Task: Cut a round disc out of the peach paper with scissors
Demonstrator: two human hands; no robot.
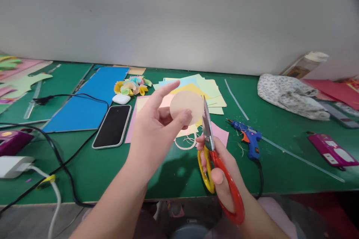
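My left hand (154,130) pinches a round cream paper disc (186,104) between thumb and fingers, with the index finger stretched out above it. In my right hand (224,171) is a pair of scissors (208,129) with one red and one yellow handle. My thumb is through the red loop and fingers are in the yellow one. The blades point up, slightly parted, at the disc's right edge. Below the disc, thin curled paper offcuts (186,146) lie on the table. Behind it, coloured paper sheets (200,82) are stacked, partly hidden by my left hand.
A phone (112,126), white earbud case (121,99), ruffled paper petals (133,85) and blue board (81,97) lie left. Black cables (70,168) cross the green table (174,183). Rightward are a blue glue gun (249,138), glue stick (237,99), patterned cloth (288,95) and bottle (307,63).
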